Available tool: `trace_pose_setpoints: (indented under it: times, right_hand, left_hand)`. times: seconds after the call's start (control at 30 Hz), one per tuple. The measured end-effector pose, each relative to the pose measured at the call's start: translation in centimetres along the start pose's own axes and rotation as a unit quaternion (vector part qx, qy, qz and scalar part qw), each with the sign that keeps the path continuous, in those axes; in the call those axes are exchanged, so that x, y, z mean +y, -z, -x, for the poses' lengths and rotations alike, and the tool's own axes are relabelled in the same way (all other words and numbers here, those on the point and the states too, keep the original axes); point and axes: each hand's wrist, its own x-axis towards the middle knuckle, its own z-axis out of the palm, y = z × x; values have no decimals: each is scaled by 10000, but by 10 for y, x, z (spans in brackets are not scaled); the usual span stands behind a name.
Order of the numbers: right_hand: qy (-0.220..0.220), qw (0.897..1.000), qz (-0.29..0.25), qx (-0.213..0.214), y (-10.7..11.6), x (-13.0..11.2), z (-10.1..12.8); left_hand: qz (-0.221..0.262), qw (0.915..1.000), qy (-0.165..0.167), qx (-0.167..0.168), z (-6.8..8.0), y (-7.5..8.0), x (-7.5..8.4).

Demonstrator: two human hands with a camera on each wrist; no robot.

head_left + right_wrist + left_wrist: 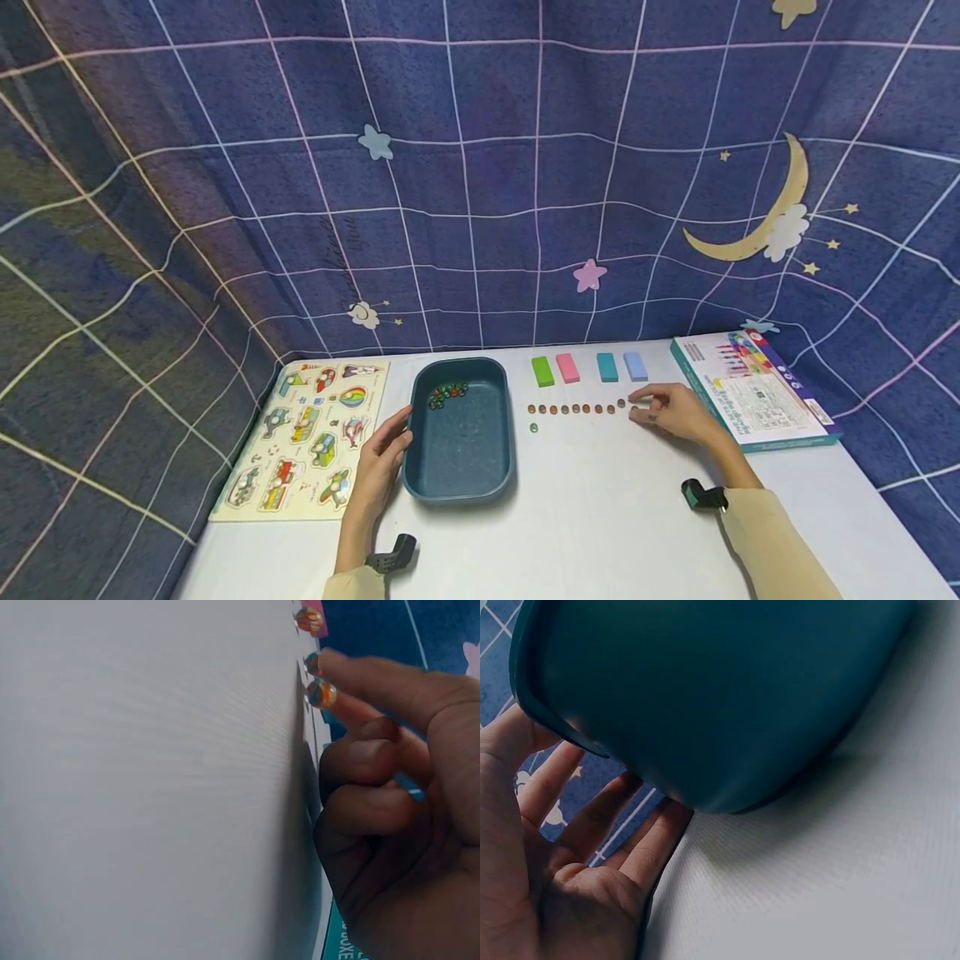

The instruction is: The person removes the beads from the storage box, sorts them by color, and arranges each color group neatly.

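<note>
My left hand (381, 458) rests at the left side of a dark teal basin (459, 498). In the left wrist view its fingers lie extended against the basin's outer wall (727, 712). Several green and reddish glass marbles sit in the basin's far left corner. To its right, reddish marbles (576, 409) form a row on the white table, with one green marble (534, 427) below the left end. At the row's right end my right hand (675, 412) pinches a swirled marble (322, 694) between thumb and index finger, other fingers curled. Another marble (312, 663) shows just behind the thumb tip.
Behind the row stand green (542, 372), pink (567, 367), teal (607, 367) and light blue (635, 366) blocks. A boxed set (757, 396) lies at the right, and a picture puzzle board (307, 433) at the left. A patterned blue curtain (480, 183) borders the table's back.
</note>
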Motion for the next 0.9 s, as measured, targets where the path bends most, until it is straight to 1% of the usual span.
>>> trace_pose_setpoints:
  times: [0.13,0.37,0.57,0.9]
  right_hand:
    - [124,9999,-11,-66,1,0,-8]
    - [102,9992,162,-358,1,-3,-16]
    - [169,9989,277,-350,0,-2,-19]
    - [349,9979,198,-504,0,-3,-18]
  left_hand:
    - [6,10000,-13,11,1,0,-1]
    - [35,10000,-36,4,2,-2,-1]
    - [16,10000,-39,31,3,-3,-1]
    - [52,10000,5,6,0,0,1]
